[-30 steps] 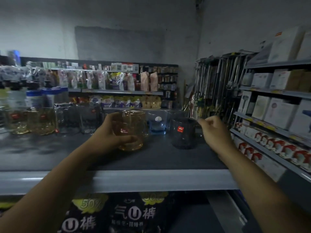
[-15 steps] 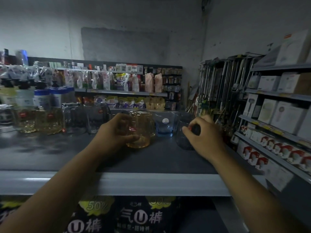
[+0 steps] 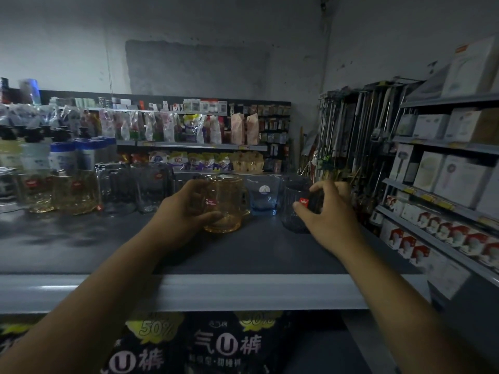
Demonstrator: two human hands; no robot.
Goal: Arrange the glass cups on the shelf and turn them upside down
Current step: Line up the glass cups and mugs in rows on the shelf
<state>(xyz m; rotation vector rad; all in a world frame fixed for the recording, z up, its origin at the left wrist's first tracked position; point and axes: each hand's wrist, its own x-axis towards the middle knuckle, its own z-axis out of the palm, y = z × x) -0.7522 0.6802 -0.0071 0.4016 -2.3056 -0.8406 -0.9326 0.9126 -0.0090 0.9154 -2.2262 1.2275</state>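
Two glass cups in hand, as I log them. Item one: amber transparent glass mug with a side handle (image 3: 224, 203), standing on the dark grey shelf (image 3: 216, 290) towards its back, my left hand (image 3: 186, 211) curled round its left wall, thumb low on the front. I cannot tell whether it sits mouth-down. Item two: smoky dark ribbed glass cup with a red label (image 3: 294, 201), on the same shelf to the right, my right hand (image 3: 328, 211) gripping its right side. Between them, further back: pale blue square glass tumbler (image 3: 264, 195), apart from both hands. Far left: row of amber glasses (image 3: 75, 191) and clear glasses (image 3: 118, 187).
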